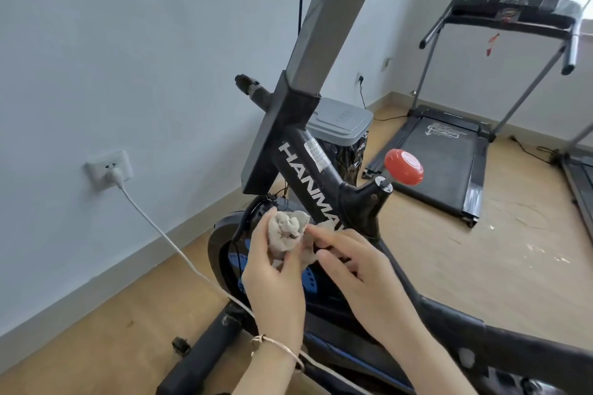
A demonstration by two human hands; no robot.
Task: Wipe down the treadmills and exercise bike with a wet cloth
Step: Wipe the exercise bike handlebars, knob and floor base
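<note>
A black exercise bike [308, 176] with white lettering on its frame fills the middle of the view, its red knob [403, 167] to the right. A crumpled grey cloth [288, 231] is bunched just above the bike's blue-and-black flywheel cover [224, 253]. My left hand [276, 279] grips the cloth from below. My right hand [356, 269] pinches the cloth's right side with its fingertips. A black treadmill [449, 151] stands at the back right by the window.
A white cable [167, 237] runs from a wall socket [109, 168] across the floor under my left wrist. A grey lidded bin [340, 125] stands behind the bike. Part of a second treadmill [580, 183] shows at the right edge. Wooden floor lies between the machines.
</note>
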